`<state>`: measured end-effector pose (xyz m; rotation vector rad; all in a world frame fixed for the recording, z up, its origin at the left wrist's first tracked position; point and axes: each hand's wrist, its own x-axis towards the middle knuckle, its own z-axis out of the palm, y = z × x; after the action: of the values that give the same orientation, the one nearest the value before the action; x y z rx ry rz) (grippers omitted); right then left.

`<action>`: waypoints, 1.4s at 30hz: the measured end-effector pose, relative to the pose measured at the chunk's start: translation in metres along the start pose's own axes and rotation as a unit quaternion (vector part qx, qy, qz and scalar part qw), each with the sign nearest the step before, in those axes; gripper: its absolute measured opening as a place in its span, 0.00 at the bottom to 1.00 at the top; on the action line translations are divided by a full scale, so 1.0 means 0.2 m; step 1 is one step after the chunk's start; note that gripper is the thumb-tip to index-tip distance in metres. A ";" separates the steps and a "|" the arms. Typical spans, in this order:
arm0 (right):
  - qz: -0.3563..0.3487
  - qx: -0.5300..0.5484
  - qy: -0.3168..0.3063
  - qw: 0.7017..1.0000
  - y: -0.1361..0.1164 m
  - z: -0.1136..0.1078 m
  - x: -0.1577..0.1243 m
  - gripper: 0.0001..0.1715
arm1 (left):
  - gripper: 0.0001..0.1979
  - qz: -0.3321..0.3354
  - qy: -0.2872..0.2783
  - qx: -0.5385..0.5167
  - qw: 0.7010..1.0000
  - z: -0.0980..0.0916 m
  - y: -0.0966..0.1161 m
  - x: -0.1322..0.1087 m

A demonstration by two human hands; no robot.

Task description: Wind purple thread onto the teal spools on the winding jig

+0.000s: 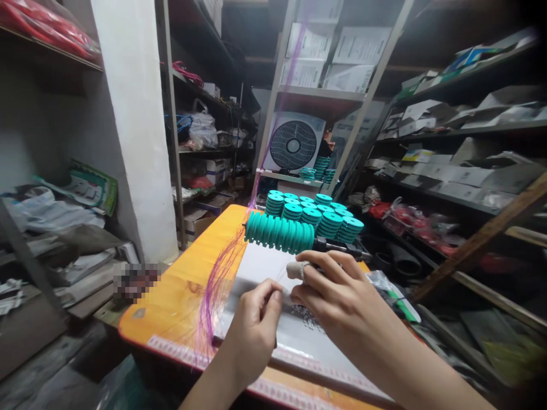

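My left hand is above the front of a white board, with thumb and forefinger pinched together. Whatever lies in that pinch is too fine to make out. Just to its right, my right hand has bent fingers drawn toward the thumb, and a pale covering wraps one fingertip. Its grip is partly hidden. Small silvery pieces lie on the board beneath it. Beyond both hands, a row of green ridged discs sits on a dark rod. Purple strands hang in a loose bundle left of the board.
Several stacks of green discs stand behind the row on the orange table. A box fan stands on the shelf at the back. Shelves with white boxes line the right side, and a white pillar rises at left.
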<state>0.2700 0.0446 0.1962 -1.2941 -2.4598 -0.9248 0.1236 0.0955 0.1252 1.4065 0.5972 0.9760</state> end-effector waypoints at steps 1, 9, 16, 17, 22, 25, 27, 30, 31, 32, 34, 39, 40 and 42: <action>-0.005 -0.014 -0.007 1.000 -0.01 0.00 0.00 0.06 | 0.14 0.009 -0.004 0.021 1.000 0.00 0.00 0.00; 0.032 0.112 0.000 0.993 0.03 0.01 -0.01 0.05 | 0.14 0.002 -0.017 -0.013 1.000 -0.01 -0.02 0.01; 0.102 0.295 0.111 0.943 0.05 0.06 0.00 0.11 | 0.12 -0.042 -0.056 -0.205 0.976 -0.03 -0.01 0.04; 0.103 0.305 0.121 0.939 0.04 0.08 0.00 0.11 | 0.12 -0.044 -0.062 -0.218 0.973 -0.03 -0.01 0.04; 0.100 0.312 0.158 0.932 0.03 0.13 0.00 0.10 | 0.12 -0.046 -0.066 -0.243 0.967 -0.02 -0.02 0.05; 0.108 0.292 0.166 0.936 0.03 0.14 0.00 0.08 | 0.13 -0.033 -0.058 -0.237 0.969 -0.01 -0.03 0.07; 0.107 0.285 0.150 0.941 0.06 0.14 0.01 0.07 | 0.13 -0.024 -0.047 -0.231 0.971 0.00 -0.05 0.09; 0.114 0.285 0.098 0.947 0.15 0.13 0.06 0.10 | 0.13 -0.019 0.018 -0.219 0.975 0.02 -0.07 0.16; 0.126 0.271 0.082 0.951 0.18 0.13 0.08 0.14 | 0.12 -0.021 0.050 -0.218 0.974 0.02 -0.07 0.19; 0.141 0.246 0.068 0.956 0.21 0.15 0.10 0.18 | 0.12 -0.023 0.079 -0.220 0.972 0.03 -0.08 0.23; 0.164 0.177 0.033 0.970 0.26 0.20 0.14 0.27 | 0.13 -0.027 0.113 -0.235 0.965 0.05 -0.09 0.30; 0.167 0.074 -0.023 0.983 0.28 0.32 0.17 0.38 | 0.14 -0.023 0.125 -0.258 0.958 0.08 -0.11 0.41; 0.166 0.070 -0.021 0.983 0.28 0.33 0.17 0.39 | 0.14 -0.022 0.128 -0.259 0.957 0.08 -0.12 0.42; 0.161 0.065 -0.017 0.985 0.27 0.34 0.16 0.38 | 0.14 -0.020 0.129 -0.263 0.956 0.08 -0.13 0.43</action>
<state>0.3004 0.1299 0.1811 -1.6073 -2.1978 -0.6541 0.1863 0.1612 0.1193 0.7976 0.5029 1.1900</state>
